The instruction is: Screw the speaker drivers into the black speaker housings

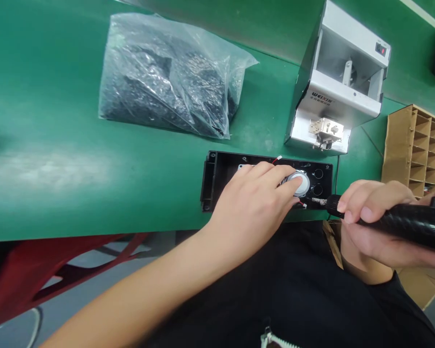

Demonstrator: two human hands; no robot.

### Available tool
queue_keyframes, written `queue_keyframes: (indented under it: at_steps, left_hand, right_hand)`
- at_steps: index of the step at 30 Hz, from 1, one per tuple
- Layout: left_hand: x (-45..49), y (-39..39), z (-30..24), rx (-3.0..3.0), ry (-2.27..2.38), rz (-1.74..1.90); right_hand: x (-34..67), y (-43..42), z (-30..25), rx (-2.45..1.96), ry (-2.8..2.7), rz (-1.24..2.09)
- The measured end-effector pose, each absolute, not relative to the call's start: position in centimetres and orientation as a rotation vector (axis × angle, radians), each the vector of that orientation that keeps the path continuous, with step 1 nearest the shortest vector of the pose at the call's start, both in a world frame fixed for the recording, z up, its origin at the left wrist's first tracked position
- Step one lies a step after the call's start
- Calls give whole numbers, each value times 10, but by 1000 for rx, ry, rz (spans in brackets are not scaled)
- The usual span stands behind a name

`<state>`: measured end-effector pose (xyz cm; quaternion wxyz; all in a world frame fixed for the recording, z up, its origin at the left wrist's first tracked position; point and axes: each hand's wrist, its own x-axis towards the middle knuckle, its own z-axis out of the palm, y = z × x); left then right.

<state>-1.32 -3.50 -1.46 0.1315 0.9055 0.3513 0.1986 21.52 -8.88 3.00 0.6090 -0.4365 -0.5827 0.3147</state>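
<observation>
At the far left the green table (50,145) is bare apart from a clear plastic bag (166,77) stuffed with small black parts, lying well away from both my hands. Nearer me, close to the table's front edge, sits the black housing (212,179), open side up, its long axis running left to right across my body. My left hand (250,208) reaches over it from the near side, fingers stretched out and mostly flat rather than curled. The fingertips press on the round silver speaker (301,182) seated toward the housing's right end, and they grip nothing. A red wire (277,159) pokes out at the far rim just past my knuckles. To the right, my right hand (369,217) is closed around the electric screwdriver (413,224), which lies almost level and points left. Its bit (317,200) meets the housing's near right corner, just beside the speaker and my left fingertips. So the left hand is on the work and the right comes in from the side along the housing's length. Behind the housing stands a grey screw feeder (340,82) with a red switch, and further right there is a cardboard rack (416,150) of small compartments. Below the table edge I see a red frame (58,270) and grey floor.
</observation>
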Motion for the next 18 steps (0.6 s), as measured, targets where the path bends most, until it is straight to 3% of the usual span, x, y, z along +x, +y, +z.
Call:
queue_keyframes:
  at_steps: [6,18]
  left_hand:
    - [-3,-26,-10,2591,1067,308]
    - [-2,-23,-12,2610,1037,343]
  right_hand:
    - [221,-78,8,-739,-1365,673]
    - [201,-73,-3,-732,-1294,588]
